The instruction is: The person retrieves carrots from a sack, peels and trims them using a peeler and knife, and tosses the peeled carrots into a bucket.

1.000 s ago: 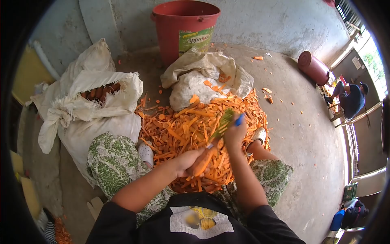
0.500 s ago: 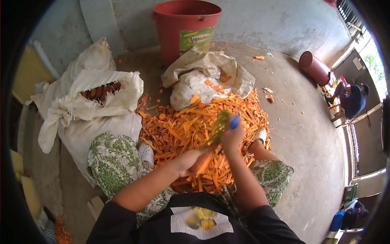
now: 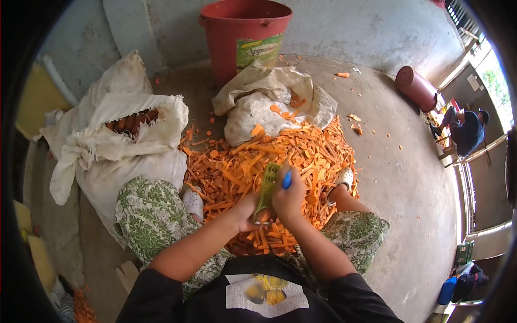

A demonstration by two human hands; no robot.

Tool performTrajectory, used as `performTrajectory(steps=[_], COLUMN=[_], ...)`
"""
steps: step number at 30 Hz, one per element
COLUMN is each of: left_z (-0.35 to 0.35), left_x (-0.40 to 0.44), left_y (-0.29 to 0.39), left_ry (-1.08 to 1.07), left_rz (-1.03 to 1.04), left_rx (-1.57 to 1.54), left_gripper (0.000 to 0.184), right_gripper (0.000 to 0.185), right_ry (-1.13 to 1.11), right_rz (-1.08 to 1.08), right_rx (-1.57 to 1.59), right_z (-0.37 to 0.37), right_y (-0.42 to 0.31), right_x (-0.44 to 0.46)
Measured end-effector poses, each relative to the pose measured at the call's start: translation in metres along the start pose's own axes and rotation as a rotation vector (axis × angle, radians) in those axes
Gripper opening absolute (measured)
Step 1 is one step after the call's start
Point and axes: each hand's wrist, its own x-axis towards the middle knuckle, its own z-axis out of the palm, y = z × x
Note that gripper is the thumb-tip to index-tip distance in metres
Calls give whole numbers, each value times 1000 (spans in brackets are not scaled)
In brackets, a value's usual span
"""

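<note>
Your left hand [image 3: 245, 213] is clamped on a carrot [image 3: 264, 216], mostly hidden, while your right hand [image 3: 288, 199], close beside it, grips a green peeler [image 3: 266, 185] whose lower end lies over the carrot. Orange peelings [image 3: 229, 173] are heaped beneath and beyond both hands, with a crumpled sack [image 3: 253, 119] at the heap's far edge and a red bin [image 3: 222, 48] behind it. Left of and beyond your left hand sits an open sack [image 3: 129, 164] showing carrots.

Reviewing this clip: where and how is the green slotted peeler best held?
Probably by its far end, coming from the right, as the right hand does: the peeler is long and narrow, and its near, blade-like end sits close to the left hand.
</note>
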Motion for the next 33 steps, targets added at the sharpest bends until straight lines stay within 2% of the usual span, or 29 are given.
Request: performTrajectory(steps=[3, 5, 8, 10, 11, 12, 13, 14, 15, 17, 19, 20, 21, 22, 23, 24, 26, 28, 30, 31, 32, 33], left_z=[5, 12, 7, -9, 20, 24, 24, 22, 18, 7, 8, 10, 13, 15, 20, 27, 25, 8, 2, 0, 2, 5], left_x=[4, 1, -3, 5, -16, -22, -25, -25, -25, -16, -11, -9, -8, -8, -10, -16, -16, -8, -13, -14, -16, -15], left_y=[6, 10, 5, -1, 1, -6, -12, -10, -5, 5, 10, 10, 9, 8, 8, 9, 8, 1, -3, -3, 0, 3], left_ry=[-29, -27, -42, -58, 61, 86, 113, 115, 51, -98, -28, -28, 75, 179, 180, 191, 201, -17, -27, -37, -48, -49], left_rz=[50, 67, 95, -7, -86, -100, -114, -114, -107, -56, -47, -44, -38, -34, -36, 6, 51, -3, -24, -47, -39, -40], left_rx=[11, 12, 9, 149, 299, 287, 278, 280, 220, 129, 59, 58, 21, -16, -16, -17, -21, 88, 192, 299, 332, 336], left_gripper=[31, 30, 29, 33, 36, 37, 38, 38, 38, 42, 44, 44, 43, 42, 42, 42, 42, 41, 42, 42, 43, 43], right_gripper=[8, 8, 10, 9, 9, 11, 20, 26, 28, 30, 31, 30, 30, 24, 18, 18, 13, 18, 27, 28, 28, 28], right_ry=[26, 41, -58, 146, 250, 353, 432, 516, 553, 473, 398, 261, 123, 102, 80, 81, -10, 107, 336, 398, 544, 548], right_rz=[98, 83, 120, 31, 24, 17, 225, 152, 297, 312, 240, 252, 266, 158, 48, 50, 54, 93, 91, 211, 99, 99], right_rx=[39, 47, -35, -128, -101, -74, -278, -318, -104, 44, 185, 284, 382, 356, 328, 328, 45, 0, -119, -50, -91, -89], right_z=[-5, -5, -2, 5, -3, -19, -36, -51, -59, -62, -38, -32, -24, -8, 0, 0, 4, 1, -17, -29, -38, -44], right_y=[-11, -13, -3, 17, 39, 60, 56, 87, 119, 101, 66, 28, -4, -12, -15, -13, -7, 8, 40, 63, 85, 94], right_x=[19, 19, 18, 29, 49, 72, 84, 93, 103, 97, 77, 61, 43, 25, 13, 9, 5, 22, 62, 79, 89, 95])
